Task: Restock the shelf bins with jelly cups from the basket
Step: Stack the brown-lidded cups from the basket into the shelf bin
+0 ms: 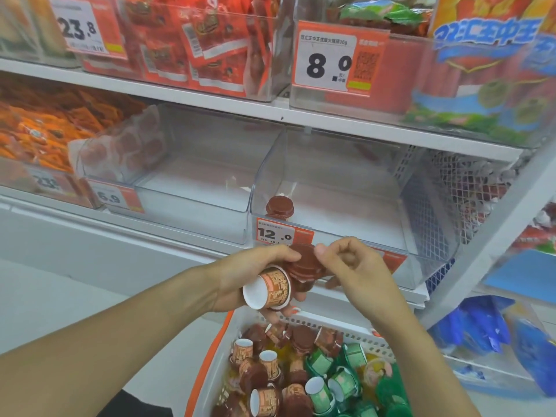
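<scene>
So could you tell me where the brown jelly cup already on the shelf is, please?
In the head view, the brown jelly cup stands alone in the front left corner of the clear bin, just above the 12.0 price tag.

My head camera looks forward and down (wide-angle), close over my hands, facing the shelf bins (331, 206) above the basket (301, 322).
</scene>
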{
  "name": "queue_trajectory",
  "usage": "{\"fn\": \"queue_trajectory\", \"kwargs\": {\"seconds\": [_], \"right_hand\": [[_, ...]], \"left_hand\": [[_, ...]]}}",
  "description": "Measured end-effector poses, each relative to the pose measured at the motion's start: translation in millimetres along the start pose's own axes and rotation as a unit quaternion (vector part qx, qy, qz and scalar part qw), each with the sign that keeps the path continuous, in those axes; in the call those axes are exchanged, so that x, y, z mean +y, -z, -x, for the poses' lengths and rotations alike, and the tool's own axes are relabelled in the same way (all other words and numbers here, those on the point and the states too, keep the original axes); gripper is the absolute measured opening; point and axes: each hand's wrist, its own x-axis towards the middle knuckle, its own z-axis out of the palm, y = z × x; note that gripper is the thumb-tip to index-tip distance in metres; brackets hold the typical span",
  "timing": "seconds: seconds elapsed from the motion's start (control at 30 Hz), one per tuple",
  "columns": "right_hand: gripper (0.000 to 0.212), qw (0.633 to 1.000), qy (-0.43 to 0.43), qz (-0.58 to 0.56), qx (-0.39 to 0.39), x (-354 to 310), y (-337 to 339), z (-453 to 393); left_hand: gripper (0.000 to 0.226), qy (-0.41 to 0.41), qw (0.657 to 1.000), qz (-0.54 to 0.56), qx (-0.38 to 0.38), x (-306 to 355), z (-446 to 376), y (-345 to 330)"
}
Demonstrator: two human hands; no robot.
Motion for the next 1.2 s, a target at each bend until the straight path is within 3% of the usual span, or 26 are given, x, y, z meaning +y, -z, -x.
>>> {"fn": "queue_trajectory", "kwargs": {"seconds": [0.1,0.2,0.27,0.37,0.5,0.6,0.83,1.2], "right_hand": [[0.029,0.998,-0.059,-0.005,-0.032,3,0,-1],[0.028,0.982,-0.132,-0.1,-0.087,7,1,-1],[0.026,0.972,-0.159,-0.148,-0.085,4,4,-3],[0.024,0.969,-0.148,-0.187,-0.065,-13,11,-14],[0.021,0.982,-0.109,-0.151,-0.028,-52,24,-57],[0.023,0.979,-0.15,-0.134,-0.024,-65,22,-107],[0.02,0.961,-0.271,-0.044,0.018,-26,-9,-204],[0.025,0.955,-0.288,0.075,-0.006,-19,-44,-245]], "left_hand": [[0.042,0.0,0.999,-0.037,0.028,1,3,-2],[0.051,0.014,0.999,-0.038,0.027,0,4,-2],[0.06,0.023,1.0,-0.004,0.021,0,3,-1],[0.055,0.013,0.997,0.078,0.018,3,5,2],[0.05,0.013,0.991,0.132,0.026,2,7,6],[0.043,0.014,0.988,0.143,0.047,1,4,8],[0.032,0.014,0.986,0.144,0.077,-1,-1,15],[0.033,0.008,0.976,0.205,0.068,3,-6,27]]}}
